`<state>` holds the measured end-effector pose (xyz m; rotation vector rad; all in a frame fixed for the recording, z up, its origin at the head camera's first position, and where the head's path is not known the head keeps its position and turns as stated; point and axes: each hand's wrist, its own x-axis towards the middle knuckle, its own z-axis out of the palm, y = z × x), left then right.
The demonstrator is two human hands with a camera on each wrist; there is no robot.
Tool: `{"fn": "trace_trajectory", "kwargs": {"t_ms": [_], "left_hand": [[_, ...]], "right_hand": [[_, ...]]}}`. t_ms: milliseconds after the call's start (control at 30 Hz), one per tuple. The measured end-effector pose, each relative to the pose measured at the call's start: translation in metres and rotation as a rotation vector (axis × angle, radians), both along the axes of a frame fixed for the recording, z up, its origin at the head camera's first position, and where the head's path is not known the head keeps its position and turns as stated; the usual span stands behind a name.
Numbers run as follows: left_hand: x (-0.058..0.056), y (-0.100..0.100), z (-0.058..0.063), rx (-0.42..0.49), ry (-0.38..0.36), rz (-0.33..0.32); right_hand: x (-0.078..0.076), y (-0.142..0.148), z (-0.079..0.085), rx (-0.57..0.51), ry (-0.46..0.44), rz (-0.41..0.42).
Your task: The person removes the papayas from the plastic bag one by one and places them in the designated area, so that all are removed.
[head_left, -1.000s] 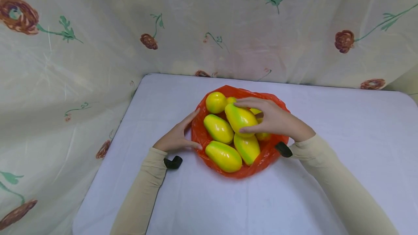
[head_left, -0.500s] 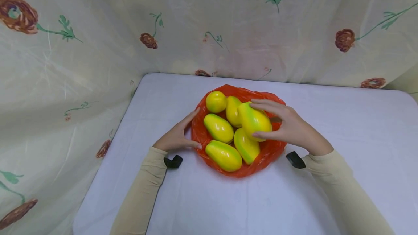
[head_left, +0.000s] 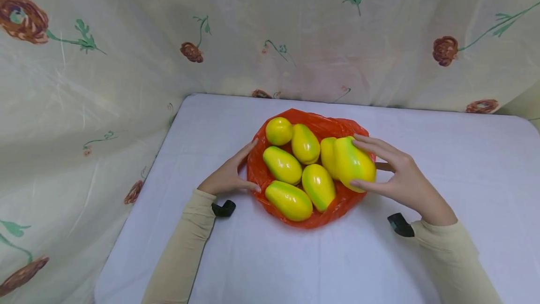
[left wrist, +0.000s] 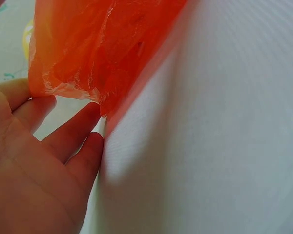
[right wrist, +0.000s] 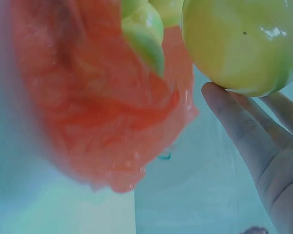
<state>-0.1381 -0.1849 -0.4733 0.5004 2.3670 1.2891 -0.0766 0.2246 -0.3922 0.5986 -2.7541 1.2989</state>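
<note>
A red plastic bag (head_left: 303, 223) lies spread on the table, its mouth rolled wide, with several glossy yellow-green papayas (head_left: 288, 201) inside. My right hand (head_left: 405, 177) grips one papaya (head_left: 354, 165) over the bag's right side, thumb at the near side and fingers at the far side. In the right wrist view that papaya (right wrist: 241, 44) rests against the fingertips, apart from the bag (right wrist: 102, 122). My left hand (head_left: 229, 175) is spread against the bag's left rim. Nearly straight fingers touch the edge of the bag (left wrist: 102, 48) in the left wrist view.
The table (head_left: 270, 257) has a white cover. Behind it and on the left hangs a floral curtain (head_left: 236, 22). A small black device (head_left: 223, 209) is on the left wrist and another black device (head_left: 401, 225) is on the right wrist.
My right hand has carried the papaya right and toward me, from over the bag's middle to its right edge, uncovering papayas beneath. The left hand has stayed at the bag's left rim.
</note>
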Motion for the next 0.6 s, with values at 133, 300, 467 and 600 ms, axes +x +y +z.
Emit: {"fn": "trace_trajectory", "kwargs": {"t_ms": [133, 300, 467, 600], "left_hand": [[-0.003, 0.001, 0.001, 0.003, 0.001, 0.004], [-0.003, 0.000, 0.001, 0.015, 0.006, 0.002], [-0.001, 0.001, 0.001, 0.012, 0.003, 0.007], [0.001, 0.001, 0.000, 0.010, -0.005, -0.001]], "right_hand": [[0.006, 0.012, -0.004, -0.010, 0.019, -0.045], [0.010, 0.025, -0.007, -0.002, 0.014, -0.111], [0.011, 0.036, -0.007, 0.027, -0.012, -0.149], [0.014, 0.047, -0.011, 0.040, -0.012, -0.158]]}}
